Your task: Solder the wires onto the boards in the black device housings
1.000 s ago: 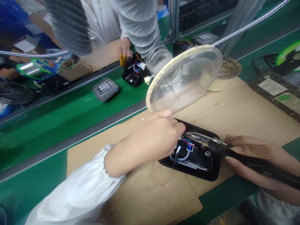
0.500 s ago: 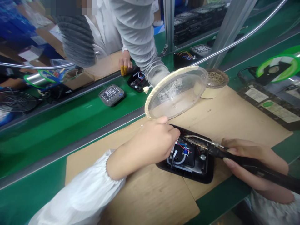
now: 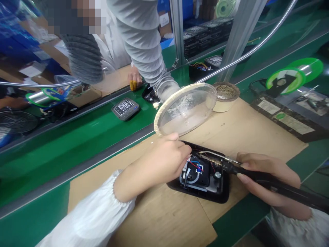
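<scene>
A black open device shell (image 3: 205,185) with red, blue and white wires inside lies on a wooden board (image 3: 159,216). My left hand (image 3: 156,164) rests curled on the shell's left end, fingertips pinched at the wires; what they hold is too small to see. My right hand (image 3: 267,175) grips a black-handled soldering iron (image 3: 259,178), its metal tip reaching over the shell's top toward the wires. A round clear shield (image 3: 185,108) with a tan rim hangs tilted just above the shell.
A green conveyor belt (image 3: 77,137) carries a grey display unit (image 3: 125,108) and another black shell (image 3: 150,94). A co-worker's hand (image 3: 134,80) with yellow fingertips rests beyond it. A tin of brass wool (image 3: 226,94) and a green solder spool (image 3: 290,77) sit to the right.
The view has tilted up, so everything sits lower and left in frame. My hands and the iron keep nearly the same pose over the shell.
</scene>
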A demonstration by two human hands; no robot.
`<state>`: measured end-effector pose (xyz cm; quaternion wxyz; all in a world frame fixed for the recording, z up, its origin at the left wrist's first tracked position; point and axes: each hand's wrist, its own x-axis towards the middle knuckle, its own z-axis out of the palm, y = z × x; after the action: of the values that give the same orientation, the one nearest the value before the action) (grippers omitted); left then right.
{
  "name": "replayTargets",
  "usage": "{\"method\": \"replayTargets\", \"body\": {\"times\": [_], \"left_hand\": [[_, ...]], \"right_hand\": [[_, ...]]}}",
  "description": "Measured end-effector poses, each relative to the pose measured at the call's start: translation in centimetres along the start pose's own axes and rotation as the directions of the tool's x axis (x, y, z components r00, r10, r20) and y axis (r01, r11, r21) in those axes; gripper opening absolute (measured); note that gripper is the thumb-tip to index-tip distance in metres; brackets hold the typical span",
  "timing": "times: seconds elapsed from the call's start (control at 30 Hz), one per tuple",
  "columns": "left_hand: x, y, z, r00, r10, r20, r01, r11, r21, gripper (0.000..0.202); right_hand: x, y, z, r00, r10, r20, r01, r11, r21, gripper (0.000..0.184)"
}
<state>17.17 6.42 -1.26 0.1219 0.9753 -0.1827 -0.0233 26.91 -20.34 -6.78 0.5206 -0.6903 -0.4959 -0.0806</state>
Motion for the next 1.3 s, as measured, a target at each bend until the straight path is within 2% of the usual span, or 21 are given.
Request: {"method": "replayTargets", "body": {"times": [0.1,0.23,1.3], "left_hand": [[-0.03,-0.04,0.07,1.000,-0.005,-0.004,0.005,1.000,-0.018,0.027],[-0.06,-0.08,0.02,1.000,-0.003,-0.013,0.002,0.999,-0.048,0.028],[0.05,-0.12,-0.26,1.000,0.007,-0.007,-0.008,0.998,-0.063,0.030]], "right_hand": [[-0.06,0.17,-0.02,0.998,-0.050,0.038,0.049,0.999,0.009,0.028],[-0.16,0.43,-0.11,0.996,-0.078,0.033,0.077,0.997,0.029,0.029],[0.16,0.17,-0.48,0.995,-0.085,0.051,0.085,0.996,0.001,0.027]]}}
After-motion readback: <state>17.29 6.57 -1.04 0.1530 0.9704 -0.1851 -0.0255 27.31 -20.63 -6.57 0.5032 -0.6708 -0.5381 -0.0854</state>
